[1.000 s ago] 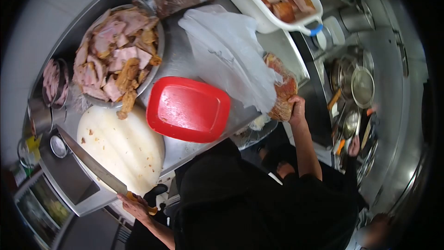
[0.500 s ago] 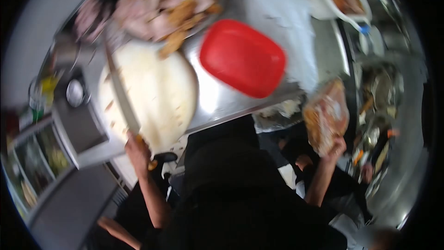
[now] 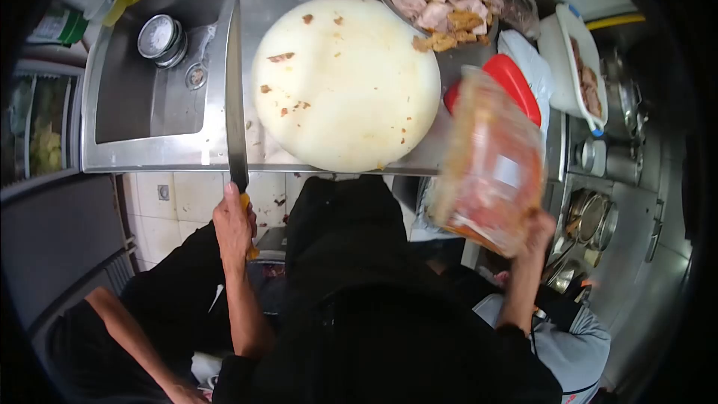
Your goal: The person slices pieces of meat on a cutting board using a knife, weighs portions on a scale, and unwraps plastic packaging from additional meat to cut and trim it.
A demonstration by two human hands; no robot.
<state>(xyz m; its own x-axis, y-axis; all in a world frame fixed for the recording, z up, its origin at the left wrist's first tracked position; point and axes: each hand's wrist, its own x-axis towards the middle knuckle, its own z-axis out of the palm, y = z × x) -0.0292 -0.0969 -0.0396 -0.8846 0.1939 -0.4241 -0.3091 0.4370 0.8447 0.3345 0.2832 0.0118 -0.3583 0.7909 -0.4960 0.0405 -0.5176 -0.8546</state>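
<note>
My left hand (image 3: 235, 228) is closed around the yellow handle of a long knife (image 3: 235, 97). The blade points away from me, between the sink and a round white cutting board (image 3: 348, 82) with scraps of meat on it. My right hand (image 3: 532, 233) grips the lower corner of a clear plastic package of meat (image 3: 490, 168) with a white label. The package is tilted, slightly blurred, and held up to the right of the board. Behind it, a red plastic tray (image 3: 516, 82) is partly hidden.
A metal tray of sliced meat (image 3: 441, 0) stands behind the board, with a white bag (image 3: 527, 60) and a white tub (image 3: 572, 67) at right. At left is a sink (image 3: 112, 97) holding small metal bowls (image 3: 161, 39). Other people are close by: an arm (image 3: 138, 344) left, grey clothing (image 3: 568, 352) right.
My view has swung left, so the board now appears near the middle. The knife has gone from over the board to its left side. The package has come up in front of the red tray.
</note>
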